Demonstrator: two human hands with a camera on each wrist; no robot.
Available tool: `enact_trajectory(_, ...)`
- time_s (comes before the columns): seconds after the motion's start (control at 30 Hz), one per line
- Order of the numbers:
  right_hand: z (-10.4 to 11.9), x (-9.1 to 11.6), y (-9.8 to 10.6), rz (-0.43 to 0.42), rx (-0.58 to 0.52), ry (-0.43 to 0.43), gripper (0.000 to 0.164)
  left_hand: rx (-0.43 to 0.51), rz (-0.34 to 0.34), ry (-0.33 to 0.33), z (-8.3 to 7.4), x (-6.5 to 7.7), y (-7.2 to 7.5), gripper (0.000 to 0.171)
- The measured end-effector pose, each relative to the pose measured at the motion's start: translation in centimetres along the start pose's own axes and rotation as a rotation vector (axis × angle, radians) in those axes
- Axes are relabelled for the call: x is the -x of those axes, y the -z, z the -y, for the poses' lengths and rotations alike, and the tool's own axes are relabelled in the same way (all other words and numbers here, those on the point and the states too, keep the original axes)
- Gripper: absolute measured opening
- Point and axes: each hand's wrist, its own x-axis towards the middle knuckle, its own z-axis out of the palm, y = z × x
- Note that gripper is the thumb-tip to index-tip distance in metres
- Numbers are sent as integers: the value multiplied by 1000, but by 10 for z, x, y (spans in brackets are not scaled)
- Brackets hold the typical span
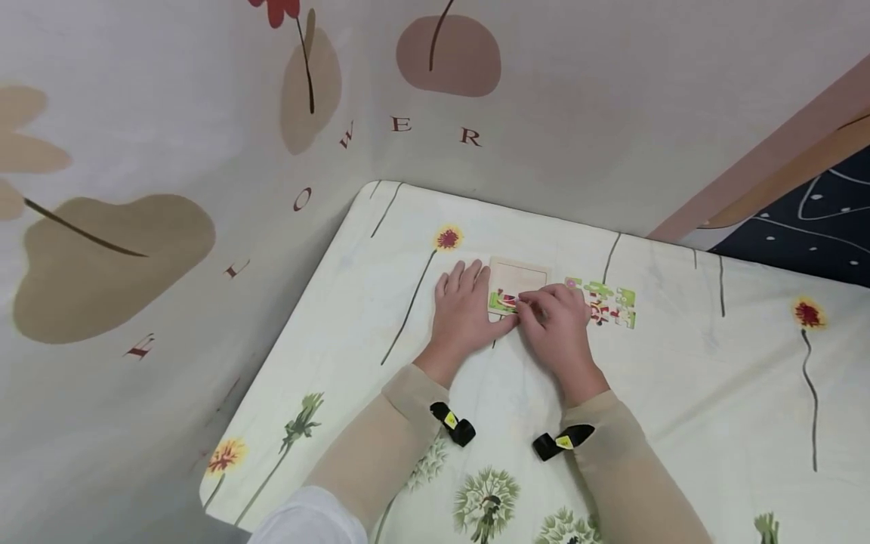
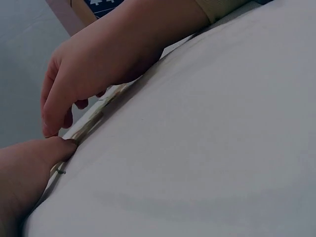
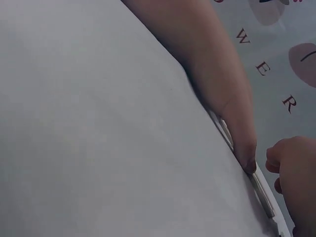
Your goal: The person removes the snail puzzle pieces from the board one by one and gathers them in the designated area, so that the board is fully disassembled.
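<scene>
- Currently, head view: a shallow puzzle tray (image 1: 519, 273) sits near the centre of the frame, on a flower-printed cloth (image 1: 714, 385).
- Tray part-filled: a few set pieces (image 1: 499, 302) along its lower edge, upper part bare. Judged an early stage, bottom row in hand; its right end is hidden by fingers.
- Right of centre, loose pieces (image 1: 598, 289) lie grouped beside the tray, partly behind the right hand (image 1: 557, 325). Most of the filling seems left to do; count not readable.
- Left hand (image 1: 465, 313): fingers extended just beside the tray's left side, thumb stretched out to its lower edge; steadying, by the look of it.
- Right hand: fingers bent in over the tray's lower right. Whether they pinch a piece, cannot tell.
- Left wrist view: tray nearly edge-on, a thin strip left of centre; left thumb against it, right fingers pointing down close by.
- Right wrist view: left thumb at the tray's edge, lower right; right fingers curled at the right margin. Puzzle surface not visible, so no progress to read.
</scene>
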Motion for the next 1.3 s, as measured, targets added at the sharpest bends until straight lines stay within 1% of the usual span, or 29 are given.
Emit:
enact_trajectory(0.13, 6, -7, -3, 24, -11, -56, 16, 2, 8, -2, 0, -1, 2, 102)
enact_trajectory(0.3, 14, -13, -10, 96, 0, -110, 17, -9, 15, 1, 0, -2, 4, 95)
enact_trajectory(0.37, 17, -14, -13, 112, 10, -134, 18, -13, 14, 3, 1, -3, 3, 92)
enact_trajectory(0.6, 23, -18, -19, 133, 43, -221, 25, -11, 3, 13, 1, -5, 1, 90)
enact_trajectory(0.87, 29, -20, -18, 158, 63, -311, 25, -6, 7, 18, -1, -5, 0, 89)
enact_trajectory(1.0, 30, -21, -16, 171, 57, -328, 27, -2, 10, 17, -1, -6, 2, 90)
enact_trajectory(1.1, 30, -22, -16, 174, 55, -324, 28, -2, 13, 19, -1, -5, 3, 90)
enact_trajectory(1.3, 30, -22, -17, 144, 38, -303, 26, -4, 16, 19, -1, -5, 2, 90)
